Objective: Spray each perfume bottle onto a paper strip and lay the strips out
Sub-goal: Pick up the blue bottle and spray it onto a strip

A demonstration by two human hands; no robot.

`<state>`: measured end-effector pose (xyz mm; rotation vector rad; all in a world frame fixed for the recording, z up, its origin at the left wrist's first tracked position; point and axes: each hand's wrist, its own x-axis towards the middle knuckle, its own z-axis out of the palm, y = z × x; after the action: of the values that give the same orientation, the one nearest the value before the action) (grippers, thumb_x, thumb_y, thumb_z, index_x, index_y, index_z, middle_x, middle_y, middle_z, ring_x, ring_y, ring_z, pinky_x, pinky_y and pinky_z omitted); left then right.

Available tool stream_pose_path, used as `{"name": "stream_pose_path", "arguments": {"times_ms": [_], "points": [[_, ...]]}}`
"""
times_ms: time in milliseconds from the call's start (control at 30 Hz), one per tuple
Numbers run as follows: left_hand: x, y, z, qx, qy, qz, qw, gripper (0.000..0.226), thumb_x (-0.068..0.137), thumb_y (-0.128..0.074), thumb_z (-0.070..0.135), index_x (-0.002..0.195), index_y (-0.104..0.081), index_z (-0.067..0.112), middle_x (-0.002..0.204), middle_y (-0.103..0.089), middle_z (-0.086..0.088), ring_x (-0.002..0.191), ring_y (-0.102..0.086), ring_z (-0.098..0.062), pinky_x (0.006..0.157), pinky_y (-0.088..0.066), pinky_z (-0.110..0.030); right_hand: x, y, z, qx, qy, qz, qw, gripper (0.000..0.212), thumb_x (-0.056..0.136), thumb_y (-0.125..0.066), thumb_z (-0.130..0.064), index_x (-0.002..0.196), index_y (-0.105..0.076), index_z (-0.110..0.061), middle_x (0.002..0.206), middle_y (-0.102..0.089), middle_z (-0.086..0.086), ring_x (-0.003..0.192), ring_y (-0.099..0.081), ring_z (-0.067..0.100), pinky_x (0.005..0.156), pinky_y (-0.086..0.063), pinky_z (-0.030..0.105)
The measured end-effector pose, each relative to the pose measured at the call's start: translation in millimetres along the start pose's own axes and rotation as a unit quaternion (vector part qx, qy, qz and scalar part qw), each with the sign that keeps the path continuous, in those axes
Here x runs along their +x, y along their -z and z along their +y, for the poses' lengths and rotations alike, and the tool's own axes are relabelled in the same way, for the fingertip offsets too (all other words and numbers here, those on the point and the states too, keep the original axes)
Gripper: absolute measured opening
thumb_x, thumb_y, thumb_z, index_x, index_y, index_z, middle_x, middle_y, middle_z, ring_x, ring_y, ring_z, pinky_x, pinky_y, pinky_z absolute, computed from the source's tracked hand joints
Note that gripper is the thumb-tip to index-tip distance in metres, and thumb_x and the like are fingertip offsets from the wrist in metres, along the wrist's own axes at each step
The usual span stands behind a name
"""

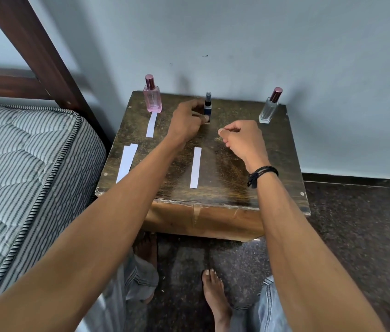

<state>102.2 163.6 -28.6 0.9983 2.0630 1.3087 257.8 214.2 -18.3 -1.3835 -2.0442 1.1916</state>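
Three perfume bottles stand along the back of a small dark wooden table [232,168]: a pink bottle [152,97] at left, a small dark blue bottle [207,107] in the middle, a clear bottle [270,109] at right. My left hand [188,121] grips the base of the dark blue bottle with curled fingers. My right hand [241,137] hovers loosely curled just right of it and holds nothing. One white paper strip [151,125] lies in front of the pink bottle. Another strip [195,167] lies mid-table. Two overlapping strips [127,162] lie at the left edge.
A striped mattress [21,178] on a wooden bed frame [33,51] borders the table's left side. A pale wall [261,44] rises right behind the bottles. My bare feet [215,298] stand on the dark speckled floor in front of the table.
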Motion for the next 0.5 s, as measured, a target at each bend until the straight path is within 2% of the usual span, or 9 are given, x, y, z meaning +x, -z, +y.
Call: {"name": "stream_pose_path", "arguments": {"times_ms": [133, 267, 333, 500], "points": [[-23.3, 10.9, -5.3, -0.031, 0.011, -0.006, 0.999, 0.031, 0.088, -0.07, 0.004, 0.116, -0.07, 0.017, 0.105, -0.073, 0.001, 0.098, -0.068, -0.017, 0.09, -0.053, -0.032, -5.2, -1.5, -6.5, 0.043, 0.02, -0.003, 0.999, 0.006, 0.093, -0.072, -0.028, 0.094, -0.076, -0.024, 0.091, -0.076, -0.005, 0.082, -0.074, 0.013, 0.088, -0.061, 0.04], [-43.5, 20.5, -15.4, -0.049, 0.025, -0.007, 0.998, 0.032, 0.087, -0.073, 0.008, 0.118, -0.072, 0.018, 0.102, -0.075, 0.0, 0.095, -0.071, -0.016, 0.089, -0.055, -0.034, -12.1, -4.3, -13.4, 0.115, 0.028, -0.019, 0.993, 0.005, 0.093, -0.074, -0.02, 0.097, -0.076, -0.022, 0.094, -0.076, -0.003, 0.077, -0.074, 0.012, 0.073, -0.06, 0.027], [-52.6, 26.0, -18.3, -0.051, 0.029, -0.006, 0.998, 0.033, 0.087, -0.073, 0.008, 0.119, -0.071, 0.016, 0.102, -0.075, -0.001, 0.095, -0.07, -0.017, 0.091, -0.056, -0.036, -14.4, -5.6, -14.4, 0.13, 0.034, -0.029, 0.99, 0.008, 0.093, -0.075, -0.017, 0.1, -0.076, -0.02, 0.094, -0.076, -0.002, 0.076, -0.073, 0.011, 0.07, -0.057, 0.022], [-71.3, 36.6, -22.0, -0.037, 0.033, -0.006, 0.999, 0.031, 0.087, -0.074, 0.008, 0.118, -0.072, 0.016, 0.103, -0.075, -0.002, 0.098, -0.069, -0.019, 0.096, -0.054, -0.038, -20.3, -7.0, -15.7, 0.148, 0.048, -0.076, 0.985, 0.015, 0.089, -0.079, -0.015, 0.103, -0.078, -0.019, 0.095, -0.077, 0.002, 0.076, -0.07, 0.009, 0.072, -0.058, 0.023]]}}
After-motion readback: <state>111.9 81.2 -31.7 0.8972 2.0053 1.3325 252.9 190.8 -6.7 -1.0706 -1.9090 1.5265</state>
